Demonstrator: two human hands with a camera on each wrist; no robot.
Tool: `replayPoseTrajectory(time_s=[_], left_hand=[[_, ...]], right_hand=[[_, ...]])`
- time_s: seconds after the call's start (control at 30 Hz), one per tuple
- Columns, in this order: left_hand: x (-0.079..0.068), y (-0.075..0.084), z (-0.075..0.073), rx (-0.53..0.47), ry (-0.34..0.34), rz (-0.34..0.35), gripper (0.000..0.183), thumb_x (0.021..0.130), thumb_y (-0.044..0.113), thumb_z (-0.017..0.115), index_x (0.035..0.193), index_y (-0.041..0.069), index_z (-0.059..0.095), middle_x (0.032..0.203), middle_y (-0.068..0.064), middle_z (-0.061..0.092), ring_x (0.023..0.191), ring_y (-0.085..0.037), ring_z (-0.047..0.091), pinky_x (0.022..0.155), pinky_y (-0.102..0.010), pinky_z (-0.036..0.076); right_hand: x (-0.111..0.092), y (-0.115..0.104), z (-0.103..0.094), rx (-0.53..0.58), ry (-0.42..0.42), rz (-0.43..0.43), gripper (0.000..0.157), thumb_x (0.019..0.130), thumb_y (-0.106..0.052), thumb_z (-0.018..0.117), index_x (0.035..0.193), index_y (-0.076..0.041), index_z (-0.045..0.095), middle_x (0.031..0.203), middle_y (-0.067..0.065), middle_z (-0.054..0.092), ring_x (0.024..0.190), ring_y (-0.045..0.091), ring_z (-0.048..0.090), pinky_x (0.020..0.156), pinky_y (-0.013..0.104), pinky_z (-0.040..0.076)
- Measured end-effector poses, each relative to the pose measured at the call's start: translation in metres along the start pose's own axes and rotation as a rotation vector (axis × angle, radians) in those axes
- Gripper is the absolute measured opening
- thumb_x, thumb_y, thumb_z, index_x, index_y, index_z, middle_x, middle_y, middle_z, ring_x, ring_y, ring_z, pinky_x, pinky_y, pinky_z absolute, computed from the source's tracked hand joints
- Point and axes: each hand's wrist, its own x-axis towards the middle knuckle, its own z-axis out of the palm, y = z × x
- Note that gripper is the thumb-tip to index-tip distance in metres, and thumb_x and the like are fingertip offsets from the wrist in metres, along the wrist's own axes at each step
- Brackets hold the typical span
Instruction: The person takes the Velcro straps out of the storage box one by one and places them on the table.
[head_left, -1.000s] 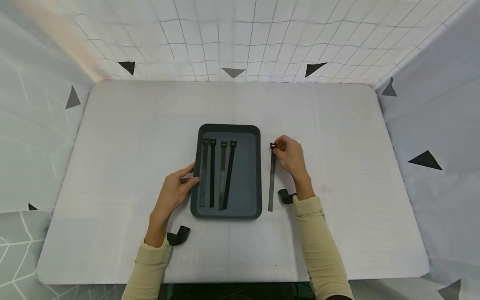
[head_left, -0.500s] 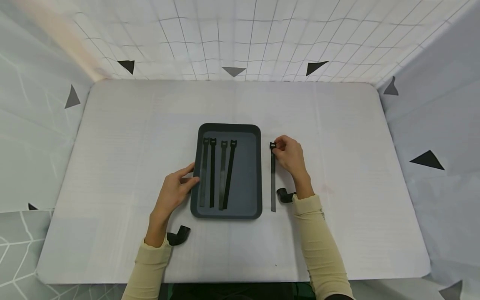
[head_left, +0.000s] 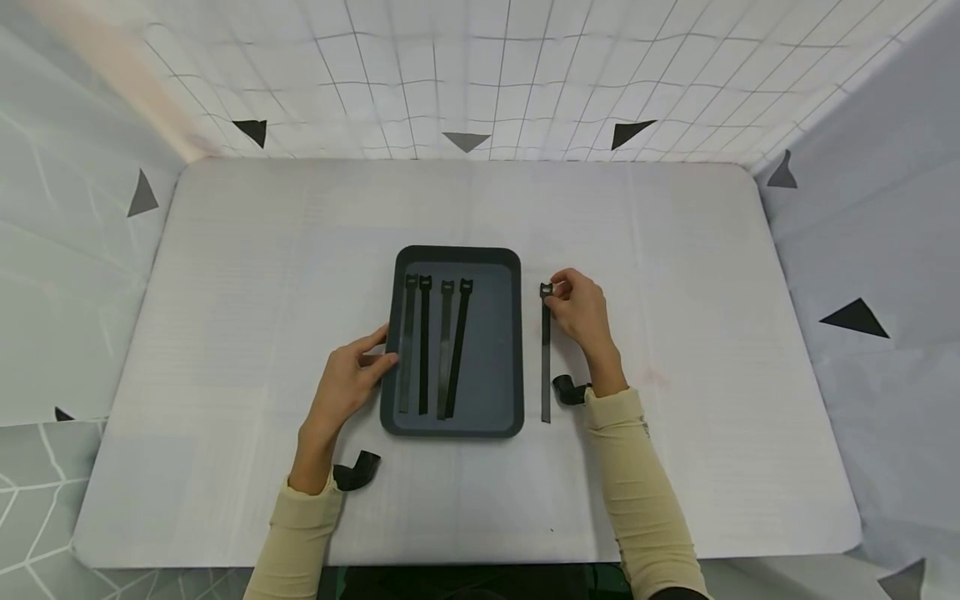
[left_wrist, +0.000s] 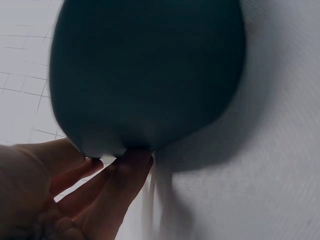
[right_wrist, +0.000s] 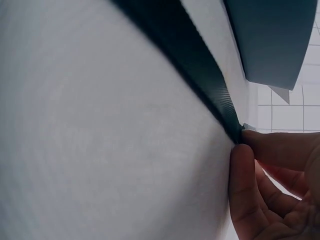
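- swung slightly rightward since a second ago: the lower end of a long, flat black strap with a slotted head [head_left: 546, 358]; little else differs.
- white, round-cornered table [head_left: 712, 333], bearing everything.
- dark grey, rectangular, round-cornered tray [head_left: 518, 350] with a raised rim, near the table's middle.
- left hand [head_left: 348, 379], pinching the tray's left rim, thumb over the edge, fingers at the outer wall.
- right hand [head_left: 583, 315], pinching the first strap's head between thumb and forefinger.
- four similar black straps [head_left: 458, 350], lengthwise inside the tray, mostly in its left half, heads toward the far end.
- pinched strap, just right of the tray, apart from it; whether its tail touches the table i cannot tell.
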Motion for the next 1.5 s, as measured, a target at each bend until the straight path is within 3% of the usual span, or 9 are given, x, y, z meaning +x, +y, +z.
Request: replayPoseTrajectory(time_s=[0.9,1.07,1.27,1.5], left_hand=[[-0.001,0.001,0.000,-0.008,-0.006,-0.020,0.053,0.095,0.011,0.068,0.143,0.000,0.050,0.138,-0.024,0.054,0.105,-0.036,0.066,0.082,-0.042,0.054],[-0.001,0.001,-0.001,-0.005,-0.012,-0.018,0.053,0.095,0.010,0.068,0.144,0.000,0.049,0.138,-0.023,0.053,0.105,-0.036,0.066,0.082,-0.040,0.054],[-0.001,0.000,-0.002,-0.004,-0.012,-0.016,0.054,0.095,0.011,0.068,0.144,0.001,0.049,0.138,-0.022,0.054,0.106,-0.035,0.066,0.080,-0.034,0.054],[-0.001,0.002,-0.002,-0.020,-0.016,-0.019,0.054,0.095,0.011,0.068,0.144,0.001,0.049,0.139,-0.022,0.053,0.105,-0.035,0.066,0.075,-0.024,0.052]], right_hand=[[0.000,-0.002,-0.001,-0.036,-0.045,0.026,0.023,0.092,-0.001,0.064,0.113,0.006,0.069,0.095,0.018,0.065,0.080,0.030,0.061,0.069,0.039,0.048],[-0.004,-0.002,-0.003,0.008,-0.036,0.021,0.024,0.093,-0.005,0.063,0.114,0.005,0.068,0.096,0.018,0.067,0.077,0.029,0.064,0.068,0.038,0.048],[-0.009,-0.002,-0.006,0.075,-0.009,-0.007,0.025,0.093,-0.006,0.065,0.115,0.005,0.068,0.100,0.020,0.067,0.088,0.032,0.065,0.071,0.041,0.051],[-0.017,-0.013,-0.016,0.285,0.056,-0.001,0.026,0.091,-0.002,0.067,0.115,0.009,0.067,0.110,0.023,0.065,0.096,0.031,0.059,0.074,0.036,0.047]])
